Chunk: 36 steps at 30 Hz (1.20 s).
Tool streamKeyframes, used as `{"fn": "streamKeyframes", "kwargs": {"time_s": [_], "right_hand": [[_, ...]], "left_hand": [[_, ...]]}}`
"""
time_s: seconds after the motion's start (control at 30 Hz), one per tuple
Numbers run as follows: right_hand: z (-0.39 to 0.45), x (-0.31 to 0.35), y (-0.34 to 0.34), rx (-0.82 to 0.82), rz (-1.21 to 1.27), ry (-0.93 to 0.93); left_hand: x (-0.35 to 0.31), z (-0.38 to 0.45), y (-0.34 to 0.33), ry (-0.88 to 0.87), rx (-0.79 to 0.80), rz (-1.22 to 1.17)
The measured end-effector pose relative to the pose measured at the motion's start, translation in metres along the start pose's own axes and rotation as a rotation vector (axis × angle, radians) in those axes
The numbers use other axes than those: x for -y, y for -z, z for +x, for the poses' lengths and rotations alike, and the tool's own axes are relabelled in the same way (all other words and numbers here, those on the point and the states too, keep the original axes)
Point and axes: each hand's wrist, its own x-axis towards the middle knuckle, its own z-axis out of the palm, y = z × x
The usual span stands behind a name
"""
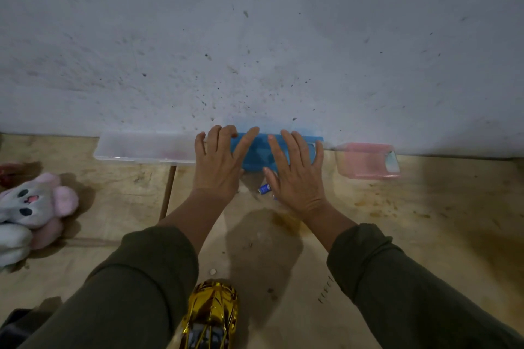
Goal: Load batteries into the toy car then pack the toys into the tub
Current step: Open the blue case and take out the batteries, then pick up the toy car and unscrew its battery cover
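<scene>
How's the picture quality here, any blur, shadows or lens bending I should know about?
Head view: dim, flat light; the arms cast a soft shadow on the table ahead of the gold toy car; the pink box is smeared by motion blur; the blue box under both hands looks soft; wide-angle bending curves the wall edge.

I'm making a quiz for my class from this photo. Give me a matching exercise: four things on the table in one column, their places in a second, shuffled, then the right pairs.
Things:
1. gold toy car
2. plush bunny
3. blue box
4. pink box

Places:
A. at the wall, right of both hands
B. far left of the table
C. near edge, between the sleeves
D. under the fingers of the left hand and right hand

Pairs: 1-C, 2-B, 3-D, 4-A
</scene>
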Motion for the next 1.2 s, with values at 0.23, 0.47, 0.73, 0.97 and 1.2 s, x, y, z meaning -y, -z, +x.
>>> {"fn": "streamKeyframes", "kwargs": {"time_s": [0.23,0.47,0.73,0.97,1.2], "right_hand": [[-0.016,0.003,0.0,0.113,0.093,-0.005],[-0.013,0.0,0.001,0.03,0.158,0.015],[0.039,0.075,0.022,-0.077,0.101,0.236],[0.061,0.176,0.013,0.094,0.052,0.315],[0.063,0.207,0.008,0.226,-0.163,0.268]], "left_hand": [[-0.003,-0.012,0.002,-0.023,0.237,0.028],[0.003,-0.013,0.004,-0.042,0.245,-0.068],[0.091,-0.031,0.022,0.148,0.241,-0.055],[0.173,-0.043,0.016,0.206,0.299,-0.063],[0.196,-0.045,0.008,0.163,0.246,-0.202]]}}
